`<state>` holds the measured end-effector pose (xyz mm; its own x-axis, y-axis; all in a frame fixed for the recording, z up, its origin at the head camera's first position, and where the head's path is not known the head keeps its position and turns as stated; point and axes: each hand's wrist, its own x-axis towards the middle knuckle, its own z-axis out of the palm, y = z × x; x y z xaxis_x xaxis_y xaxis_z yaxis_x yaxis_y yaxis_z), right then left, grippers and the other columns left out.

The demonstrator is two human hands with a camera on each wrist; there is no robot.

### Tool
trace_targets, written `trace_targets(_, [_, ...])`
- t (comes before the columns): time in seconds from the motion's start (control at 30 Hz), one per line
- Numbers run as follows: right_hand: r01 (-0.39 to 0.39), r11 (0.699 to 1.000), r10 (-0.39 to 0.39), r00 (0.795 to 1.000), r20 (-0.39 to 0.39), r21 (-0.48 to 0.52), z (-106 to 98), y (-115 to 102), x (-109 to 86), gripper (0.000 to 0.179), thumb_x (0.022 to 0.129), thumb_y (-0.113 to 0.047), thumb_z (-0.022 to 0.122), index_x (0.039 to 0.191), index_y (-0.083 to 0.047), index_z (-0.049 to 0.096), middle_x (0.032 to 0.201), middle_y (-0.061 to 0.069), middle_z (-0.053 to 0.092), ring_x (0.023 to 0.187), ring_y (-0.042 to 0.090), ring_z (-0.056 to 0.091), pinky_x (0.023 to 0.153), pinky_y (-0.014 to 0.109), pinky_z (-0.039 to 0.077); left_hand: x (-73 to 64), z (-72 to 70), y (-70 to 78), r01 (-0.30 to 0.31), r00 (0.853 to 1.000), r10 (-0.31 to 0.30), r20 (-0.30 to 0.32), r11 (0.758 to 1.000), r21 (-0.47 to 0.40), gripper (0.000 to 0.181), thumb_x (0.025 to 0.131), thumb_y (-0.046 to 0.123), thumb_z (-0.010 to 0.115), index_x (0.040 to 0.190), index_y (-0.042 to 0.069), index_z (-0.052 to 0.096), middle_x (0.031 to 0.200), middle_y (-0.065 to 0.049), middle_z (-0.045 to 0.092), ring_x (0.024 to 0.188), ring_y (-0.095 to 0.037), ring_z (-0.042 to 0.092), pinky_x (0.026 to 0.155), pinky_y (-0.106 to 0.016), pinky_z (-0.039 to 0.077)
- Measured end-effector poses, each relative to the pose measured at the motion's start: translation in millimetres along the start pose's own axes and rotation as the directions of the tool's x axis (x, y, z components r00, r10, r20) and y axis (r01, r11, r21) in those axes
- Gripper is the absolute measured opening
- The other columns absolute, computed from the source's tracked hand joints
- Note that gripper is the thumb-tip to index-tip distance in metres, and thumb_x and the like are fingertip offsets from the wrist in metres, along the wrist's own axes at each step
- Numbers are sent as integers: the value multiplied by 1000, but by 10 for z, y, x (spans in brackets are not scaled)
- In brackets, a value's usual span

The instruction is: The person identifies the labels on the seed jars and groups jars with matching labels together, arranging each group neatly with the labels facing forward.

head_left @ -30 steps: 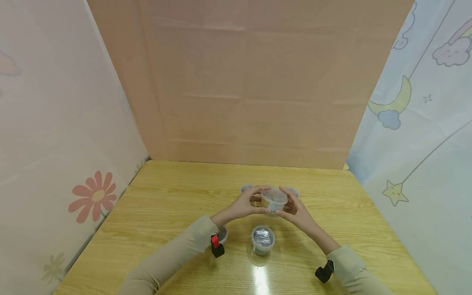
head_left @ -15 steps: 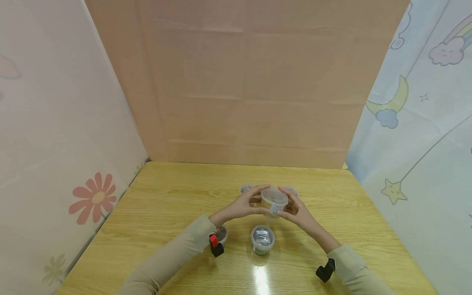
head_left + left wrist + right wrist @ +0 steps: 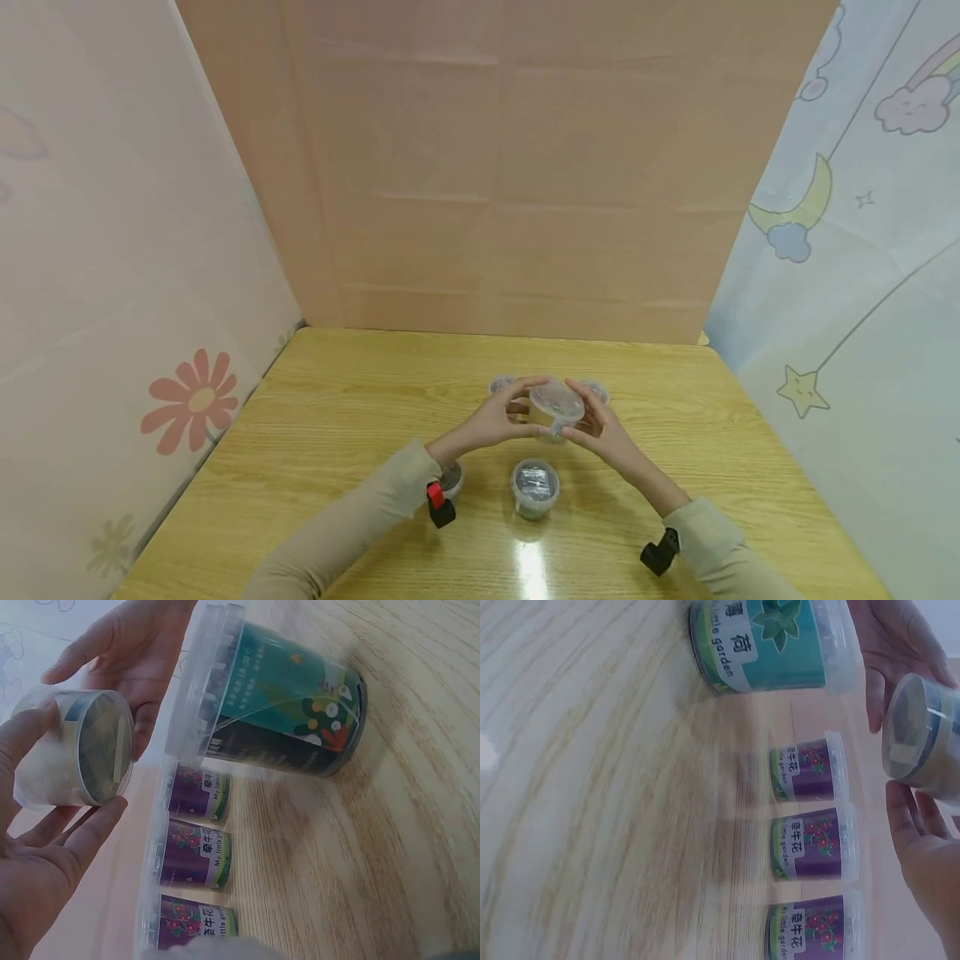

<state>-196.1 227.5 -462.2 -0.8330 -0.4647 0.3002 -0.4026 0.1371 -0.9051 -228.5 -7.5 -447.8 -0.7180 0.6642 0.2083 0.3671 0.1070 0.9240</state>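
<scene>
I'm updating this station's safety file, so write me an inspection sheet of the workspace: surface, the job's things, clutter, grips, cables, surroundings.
Surface: wood-grain table, with a bright reflection near the front.
Job's things: pale tub held above the table; standing on it, a teal-printed tub, three purple-printed tubs in a row, and another tub partly hidden by the left sleeve.
Clutter: nothing seen besides the tubs.
Grips: left-hand grip and right-hand grip hold the pale tub from opposite sides.
Cables: nothing seen.
Surroundings: creased tan backdrop behind; patterned left panel and right panel.
</scene>
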Motion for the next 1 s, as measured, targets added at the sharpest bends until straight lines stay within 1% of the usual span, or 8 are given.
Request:
trace_targets(0.13, [-37,999,35,999,-39,-39,46,2,14,73,91,-6,59,149,-11,15,139,20,32,116,2,46,93,22,44,20,16,-21,-23,999,25,-36,999,44,73,82,19,72,143,27,33,133,-7,45,108,-22,58,79,-26,54])
trace_targets(0.23, [-52,998,49,996,-73,-38,71,5,18,73,90,-7,60,148,-10,16,139,20,33,113,3,48,92,22,45,30,21,-12,-30,997,34,-63,998,58,72,81,22,73,142,29,34,135,-8,44,107,-21,58,78,-25,54])
trace_targets(0.37, [-55,998,52,993,-107,-25,90,18,17,71,90,-7,61,147,-7,18,138,20,36,112,3,49,91,20,45,32,26,9,-25,996,29,-86,999,43,72,81,23,73,142,26,35,133,-10,45,104,-18,59,77,-25,54])
trace_targets(0.5, [-51,999,49,991,-125,-13,92,45,14,70,89,-7,62,146,-10,22,137,21,38,112,2,50,92,18,44,32,28,8,-19,996,22,-85,999,36,72,81,22,73,142,24,34,132,-12,45,104,-18,59,76,-25,54])
trace_targets(0.67, [-23,1000,24,993,-117,4,79,63,6,69,88,-4,62,145,-9,25,136,21,39,112,3,51,91,18,45,25,-9,-16,-16,999,18,-49,998,55,73,83,23,71,144,22,31,135,-11,43,108,-23,58,77,-26,54])
trace_targets(0.73, [-10,1000,12,995,-104,12,68,60,-2,69,88,-3,62,145,-8,25,137,20,39,113,4,51,91,18,45,20,-29,-17,-21,999,22,-26,998,62,73,84,23,70,145,23,30,136,-11,42,111,-26,57,81,-29,53])
trace_targets(0.87, [12,999,-9,998,-64,46,50,58,-18,66,89,-2,59,145,-6,24,137,11,42,113,6,51,91,20,46,8,-53,-10,-29,999,28,19,998,49,74,85,21,69,146,21,27,136,-9,42,115,-30,53,87,-34,51])
trace_targets(1.0, [31,994,-29,999,-21,107,37,73,-23,63,91,0,55,145,-4,24,132,-2,45,110,11,52,89,23,48,0,-53,-5,-27,998,27,56,1000,-2,75,85,15,68,147,18,24,137,-9,42,116,-30,53,83,-32,53])
